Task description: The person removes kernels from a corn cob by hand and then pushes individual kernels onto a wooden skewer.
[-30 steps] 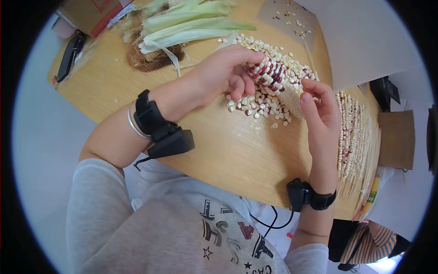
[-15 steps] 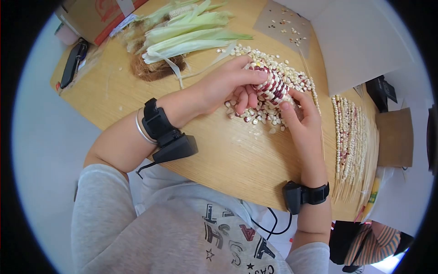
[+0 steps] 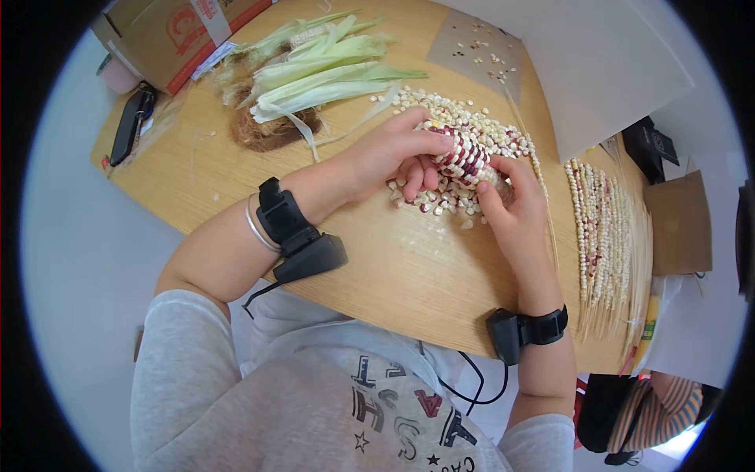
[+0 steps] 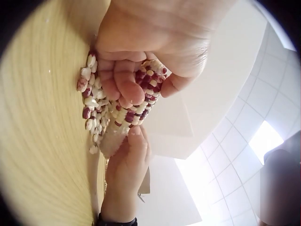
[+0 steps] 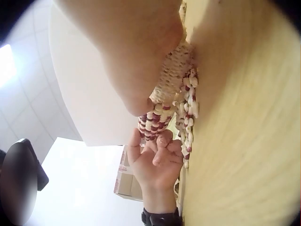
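Observation:
A partly shelled corn cob (image 3: 465, 157) with white and dark red kernels is held between both hands above a pile of loose kernels (image 3: 503, 138). My left hand (image 3: 385, 157) grips its far end, thumb on top and fingers curled beneath. At the other end, my right hand (image 3: 519, 216) pinches the cob, its thumb right at the edge of the remaining rows. In the right wrist view, the bare, pitted part of the cob (image 5: 171, 77) shows beside the right hand. Loose kernels (image 4: 94, 99) lie just under the cob in the left wrist view.
Corn husks (image 3: 330, 79) and brown silk (image 3: 271, 130) lie at the back left, near a cardboard box (image 3: 177, 47). Strings of kernels on thin sticks (image 3: 602, 244) line the right side. A grey sheet with scattered kernels (image 3: 480, 51) is at the back.
My right hand has come in leftward, from loosely beside the cob's bare end to pinching it near the kernels. The left hand keeps its grip.

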`<state>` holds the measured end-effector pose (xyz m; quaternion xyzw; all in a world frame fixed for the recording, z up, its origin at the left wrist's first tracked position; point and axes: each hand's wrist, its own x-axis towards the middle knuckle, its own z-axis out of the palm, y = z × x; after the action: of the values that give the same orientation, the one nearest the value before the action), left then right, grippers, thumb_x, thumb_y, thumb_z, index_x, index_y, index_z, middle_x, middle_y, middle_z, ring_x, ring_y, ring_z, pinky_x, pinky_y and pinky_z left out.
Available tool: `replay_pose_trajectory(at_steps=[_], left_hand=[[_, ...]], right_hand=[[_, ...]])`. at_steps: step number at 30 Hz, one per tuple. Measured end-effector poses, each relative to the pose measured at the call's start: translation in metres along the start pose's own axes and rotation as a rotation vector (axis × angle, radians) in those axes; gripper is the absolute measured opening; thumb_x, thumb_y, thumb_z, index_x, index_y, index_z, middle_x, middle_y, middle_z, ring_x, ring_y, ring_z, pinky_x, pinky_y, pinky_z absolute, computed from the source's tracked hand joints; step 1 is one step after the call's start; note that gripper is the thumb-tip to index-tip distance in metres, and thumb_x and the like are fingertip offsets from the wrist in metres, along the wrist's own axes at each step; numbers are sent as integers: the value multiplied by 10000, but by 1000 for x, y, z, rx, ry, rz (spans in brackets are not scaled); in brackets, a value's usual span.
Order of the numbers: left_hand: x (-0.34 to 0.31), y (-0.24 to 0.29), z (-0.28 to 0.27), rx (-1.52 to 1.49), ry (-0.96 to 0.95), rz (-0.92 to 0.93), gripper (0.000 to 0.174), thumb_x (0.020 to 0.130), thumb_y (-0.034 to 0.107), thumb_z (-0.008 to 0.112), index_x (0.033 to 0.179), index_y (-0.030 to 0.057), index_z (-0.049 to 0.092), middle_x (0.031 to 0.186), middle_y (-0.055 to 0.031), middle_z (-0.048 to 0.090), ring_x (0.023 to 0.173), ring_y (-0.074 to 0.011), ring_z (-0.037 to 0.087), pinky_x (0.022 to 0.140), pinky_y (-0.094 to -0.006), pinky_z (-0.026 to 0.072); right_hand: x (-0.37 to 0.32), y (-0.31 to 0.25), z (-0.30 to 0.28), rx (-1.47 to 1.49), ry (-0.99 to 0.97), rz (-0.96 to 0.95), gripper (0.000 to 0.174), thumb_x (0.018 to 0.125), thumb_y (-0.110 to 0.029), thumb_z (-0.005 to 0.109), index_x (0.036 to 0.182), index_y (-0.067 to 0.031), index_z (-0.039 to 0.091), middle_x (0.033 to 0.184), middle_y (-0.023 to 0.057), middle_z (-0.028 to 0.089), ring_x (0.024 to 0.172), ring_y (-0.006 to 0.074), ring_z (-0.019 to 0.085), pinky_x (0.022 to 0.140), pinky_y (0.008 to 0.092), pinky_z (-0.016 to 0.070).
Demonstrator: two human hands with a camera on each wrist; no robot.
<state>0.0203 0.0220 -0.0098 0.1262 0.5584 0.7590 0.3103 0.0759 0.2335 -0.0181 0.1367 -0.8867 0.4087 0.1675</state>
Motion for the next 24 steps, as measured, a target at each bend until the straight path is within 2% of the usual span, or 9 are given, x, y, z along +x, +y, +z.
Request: replay_pose_trajectory(at_steps=[2, 4, 14, 17, 19, 21, 24], left_hand=[[-2, 3, 4, 38, -17, -19, 311, 861, 241, 589, 1046, 44, 436, 667, -119, 602, 411, -131, 526, 364, -240, 430], [-3, 3, 5, 54, -14, -11, 304, 856, 237, 594, 1035, 47, 440, 665, -116, 602, 410, -131, 525, 362, -238, 426], [-2, 0, 6, 64, -1, -36, 288, 855, 225, 591, 1013, 41, 435, 660, -122, 599, 406, -138, 525, 363, -233, 419], [-3, 1, 8, 48, 18, -50, 287, 858, 226, 585, 1012, 37, 433, 660, -125, 597, 408, -139, 528, 364, -227, 419], [0, 0, 6, 51, 9, -52, 282, 864, 225, 579, 1014, 37, 432, 662, -128, 595, 405, -140, 526, 365, -225, 420], [0, -1, 5, -1, 12, -58, 272, 874, 229, 569, 1010, 38, 432, 665, -131, 595, 400, -143, 526, 364, -227, 421], [0, -2, 2, -25, 23, -73, 267, 884, 233, 559, 1019, 42, 429, 664, -129, 596, 399, -146, 529, 362, -230, 422]], right_hand=[[0, 1, 0, 1, -3, 6, 302, 772, -164, 665, 1000, 18, 589, 970, 160, 610, 936, 290, 582, 837, 348, 446], [-3, 2, 2, 162, 7, 126, 287, 782, -160, 656, 998, 16, 585, 954, 147, 600, 911, 270, 578, 821, 337, 446], [-2, 9, 1, 149, 19, 165, 233, 805, -132, 616, 986, 11, 585, 936, 133, 590, 883, 253, 569, 788, 333, 444], [-2, 6, -2, 144, -2, 159, 212, 808, -109, 595, 979, 14, 587, 933, 135, 590, 883, 261, 569, 782, 331, 447], [-1, 1, -4, 119, -5, 87, 198, 810, -95, 578, 973, 18, 588, 934, 138, 589, 883, 269, 569, 779, 333, 448], [0, 0, -4, 160, 18, 77, 201, 796, -77, 573, 971, 20, 590, 938, 135, 587, 885, 266, 567, 780, 334, 447], [2, -4, -5, 50, 96, -36, 182, 755, -39, 590, 932, 3, 599, 924, 129, 579, 882, 267, 563, 780, 340, 446]])
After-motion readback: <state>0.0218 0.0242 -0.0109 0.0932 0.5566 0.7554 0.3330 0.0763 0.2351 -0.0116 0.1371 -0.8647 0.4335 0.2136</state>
